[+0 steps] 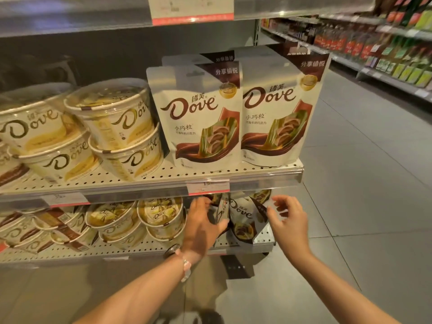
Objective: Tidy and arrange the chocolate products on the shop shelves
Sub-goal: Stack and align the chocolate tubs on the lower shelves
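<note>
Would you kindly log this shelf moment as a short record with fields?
setting: shop aisle, chocolate shelving
upper shelf: stacked tubs on the left, upright pouches on the right
lower shelf: tubs on the left, leaning pouches at the right end
left hand: fingers straight, against the leaning pouches
right hand: fingers loosely curled, beside the pouches, holding nothing
state: lower pouches tilted, not yet straightened

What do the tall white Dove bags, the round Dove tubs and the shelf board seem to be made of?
Dove bags: probably flexible plastic film with a soft sheen, judging by the creased, sealed tops.
Dove tubs: seemingly paperboard walls under clear, glossy plastic lids that show the contents.
Shelf board: likely painted metal, with rows of punched holes.
</note>
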A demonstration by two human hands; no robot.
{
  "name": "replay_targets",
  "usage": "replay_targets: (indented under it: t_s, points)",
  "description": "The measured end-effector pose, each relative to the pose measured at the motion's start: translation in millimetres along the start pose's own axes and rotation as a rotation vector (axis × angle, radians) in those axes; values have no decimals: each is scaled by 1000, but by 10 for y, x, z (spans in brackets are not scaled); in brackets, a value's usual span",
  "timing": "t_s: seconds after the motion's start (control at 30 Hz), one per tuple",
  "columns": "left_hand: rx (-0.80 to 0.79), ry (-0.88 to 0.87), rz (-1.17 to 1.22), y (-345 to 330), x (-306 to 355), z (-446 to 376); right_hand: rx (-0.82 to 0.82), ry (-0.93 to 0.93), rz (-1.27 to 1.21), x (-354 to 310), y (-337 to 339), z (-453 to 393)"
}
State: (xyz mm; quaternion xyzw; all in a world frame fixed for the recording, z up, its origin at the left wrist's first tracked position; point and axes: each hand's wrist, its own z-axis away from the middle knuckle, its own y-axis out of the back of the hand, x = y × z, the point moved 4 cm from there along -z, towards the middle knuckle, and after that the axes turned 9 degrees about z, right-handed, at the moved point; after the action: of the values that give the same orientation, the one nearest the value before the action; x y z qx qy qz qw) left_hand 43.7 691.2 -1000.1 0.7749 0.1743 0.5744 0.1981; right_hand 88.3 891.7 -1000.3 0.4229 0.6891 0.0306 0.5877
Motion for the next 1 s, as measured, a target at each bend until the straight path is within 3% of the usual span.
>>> replay_targets:
  t_s: [0.1, 0.13, 0.3, 0.47, 0.63, 0.83, 1.0]
  points:
    - [-65, 367, 84, -198, -275, -117, -7, -270, 23, 340, -232, 77]
    - [-104, 407, 165, -270, -331, -155, -42, -346, -11, 423, -327, 109]
    - [-105, 221, 95, -350, -474, -211, -205, -445, -260, 622, -706, 98]
    - [-181, 269, 83, -254, -520, -288, -285, -515, -240, 702, -727, -96]
    - [-251, 218, -19, -122, -508, -433, -364, -406, -229, 778, -564, -332]
    - [-291, 313, -312, 15, -615, -567, -334, -419, -279, 932, -472, -418]
    - [-409, 278, -529, -50, -546, -686, -381, -493, -312, 1001, -587, -297]
